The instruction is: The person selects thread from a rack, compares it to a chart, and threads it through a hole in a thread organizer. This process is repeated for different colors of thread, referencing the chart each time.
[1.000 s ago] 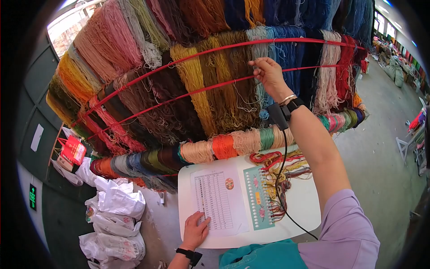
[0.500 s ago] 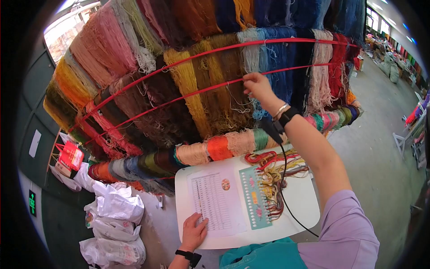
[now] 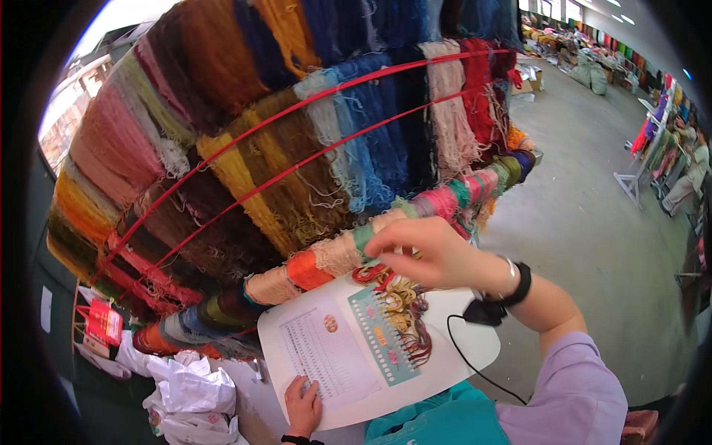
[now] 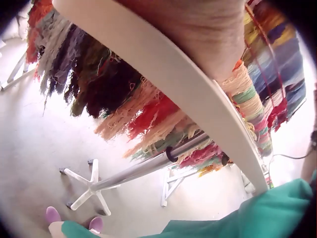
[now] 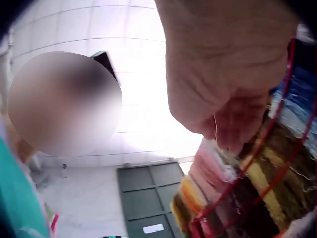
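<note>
— Here's the right hand [image 3: 434, 252], fingers bent, up near the sample card [image 3: 377, 334]! Pinching anything?
— Cannot tell; anything between those fingertips is too fine to make out.
— And the left hand [image 3: 304, 406]?
— Relaxed, fingers resting at the lower edge of the printed sheet [image 3: 315, 348], pale, finely gridded, with one small reddish round picture.
— The card, then?
— Just right of the sheet, on the white board [image 3: 443, 356]: teal, pink flowers, orange label, white holes down one side, and threads [image 3: 419, 337] in red, gold and brown spilling off the other!
</note>
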Tool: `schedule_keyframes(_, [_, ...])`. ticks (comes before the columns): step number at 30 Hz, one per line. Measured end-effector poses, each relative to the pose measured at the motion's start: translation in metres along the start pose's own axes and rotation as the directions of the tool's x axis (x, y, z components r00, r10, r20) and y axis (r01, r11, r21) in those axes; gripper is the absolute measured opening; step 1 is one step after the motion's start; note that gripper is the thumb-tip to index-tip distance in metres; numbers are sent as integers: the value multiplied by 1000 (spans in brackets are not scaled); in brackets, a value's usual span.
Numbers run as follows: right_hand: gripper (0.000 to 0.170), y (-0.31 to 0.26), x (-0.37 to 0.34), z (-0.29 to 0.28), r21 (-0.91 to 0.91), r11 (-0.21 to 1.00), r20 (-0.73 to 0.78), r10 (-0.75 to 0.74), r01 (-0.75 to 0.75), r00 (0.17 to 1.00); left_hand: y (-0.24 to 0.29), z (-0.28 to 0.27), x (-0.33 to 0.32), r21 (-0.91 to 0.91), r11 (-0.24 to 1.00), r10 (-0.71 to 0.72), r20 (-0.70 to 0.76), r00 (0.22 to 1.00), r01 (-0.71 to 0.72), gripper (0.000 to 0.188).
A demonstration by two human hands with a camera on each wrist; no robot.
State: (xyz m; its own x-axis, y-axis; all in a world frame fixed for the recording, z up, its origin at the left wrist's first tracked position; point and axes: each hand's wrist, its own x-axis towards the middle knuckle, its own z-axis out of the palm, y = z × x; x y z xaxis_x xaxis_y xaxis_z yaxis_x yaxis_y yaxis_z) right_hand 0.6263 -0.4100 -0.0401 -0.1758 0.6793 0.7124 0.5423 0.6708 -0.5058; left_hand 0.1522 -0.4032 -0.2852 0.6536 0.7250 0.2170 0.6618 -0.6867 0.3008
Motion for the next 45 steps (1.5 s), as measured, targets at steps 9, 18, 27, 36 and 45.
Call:
schedule_keyframes(9, [6, -139, -34, -43, -434, 659, -218, -738, 614, 638, 10, -3, 1, 39, 999, 28, 23, 999, -29, 40])
schedule_keyframes(18, [7, -166, -59, -52, -396, 774, -365, -627, 494, 688, -2, 14, -11, 17, 1000, 24, -26, 999, -23, 41])
schedule_keyframes(27, [7, -153, -51, -50, -448, 681, -353, -730, 580, 585, -2, 14, -14, -21, 999, -25, -34, 999, 25, 40])
schedule_keyframes(36, [14, -107, -39, -49, -426, 706, 28, -615, 566, 788, 0, 13, -13, -72, 992, -103, -14, 995, 101, 41])
schedule_keyframes(45, [31, 57, 3, -41, -724, 688, 43, 110, -45, 993, 10, 4, -7, 11, 999, -52, -14, 999, 52, 39])
